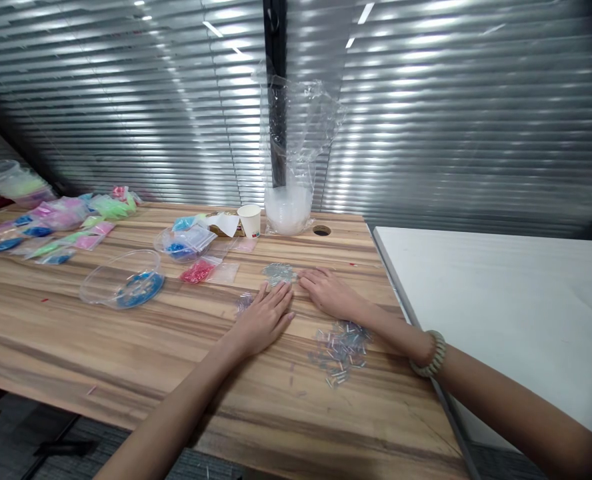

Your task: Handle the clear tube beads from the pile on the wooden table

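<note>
Beads (279, 272) on worktop (126, 347), just beyond fingertips; left hand (263, 320), right hand (329, 292) flat, open, holding nothing.

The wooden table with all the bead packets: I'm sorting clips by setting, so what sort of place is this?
Probably an office or meeting room used for craft work. The wooden table stands against closed blinds, a white desk adjoins it, and small bead bags lie across it.

Both hands lie flat on the wooden table (126, 347) — left hand (263, 320), right hand (329, 293) — beside clear tube beads (341, 347).
</note>
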The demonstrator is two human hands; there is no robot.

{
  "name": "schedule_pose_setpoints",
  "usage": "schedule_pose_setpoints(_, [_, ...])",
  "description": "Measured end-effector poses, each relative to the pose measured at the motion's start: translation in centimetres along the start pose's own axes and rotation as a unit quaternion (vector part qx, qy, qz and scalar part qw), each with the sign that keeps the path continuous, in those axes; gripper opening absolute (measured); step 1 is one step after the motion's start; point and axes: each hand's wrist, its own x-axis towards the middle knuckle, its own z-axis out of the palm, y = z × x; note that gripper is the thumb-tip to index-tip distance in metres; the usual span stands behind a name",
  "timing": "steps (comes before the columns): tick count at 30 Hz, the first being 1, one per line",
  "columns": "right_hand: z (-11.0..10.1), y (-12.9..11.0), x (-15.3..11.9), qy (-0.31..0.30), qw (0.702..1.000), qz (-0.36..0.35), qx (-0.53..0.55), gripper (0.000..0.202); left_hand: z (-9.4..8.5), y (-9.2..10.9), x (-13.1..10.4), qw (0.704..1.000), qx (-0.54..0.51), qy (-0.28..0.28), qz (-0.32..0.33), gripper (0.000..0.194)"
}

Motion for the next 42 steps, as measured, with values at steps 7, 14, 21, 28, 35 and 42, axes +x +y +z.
schedule_pose_setpoints(7, [0.12, 0.05, 0.00, 0.001, 1.000, 0.000, 0.001, 0.024, -0.11, 0.06, 0.02, 1.000, 0.002, -0.008, -0.001, 0.046])
schedule_pose_setpoints(14, [0.09, -0.04, -0.09, 0.003, 1.000, 0.005, 0.007, 0.026, -0.20, 0.07, -0.03, 1.000, 0.005, -0.001, 0.007, 0.044])
schedule_pose_setpoints(21, [0.17, -0.05, -0.07, 0.002, 1.000, 0.004, 0.009, 0.027, -0.45, 0.19, -0.02, 1.000, 0.007, -0.013, 0.010, 0.043])
schedule_pose_setpoints(28, [0.11, -0.09, -0.04, -0.001, 1.000, 0.010, 0.020, 0.028, -0.37, 0.18, -0.01, 1.000, 0.000, -0.008, 0.007, 0.043])
schedule_pose_setpoints(35, [0.14, -0.18, -0.07, 0.000, 0.999, 0.018, 0.030, 0.028, -0.46, 0.20, -0.03, 1.000, -0.005, -0.016, 0.005, 0.043])
schedule_pose_setpoints(42, [-0.02, -0.25, -0.13, -0.002, 0.999, 0.020, 0.029, 0.027, -0.64, 0.28, -0.06, 1.000, -0.018, -0.017, 0.004, 0.044])
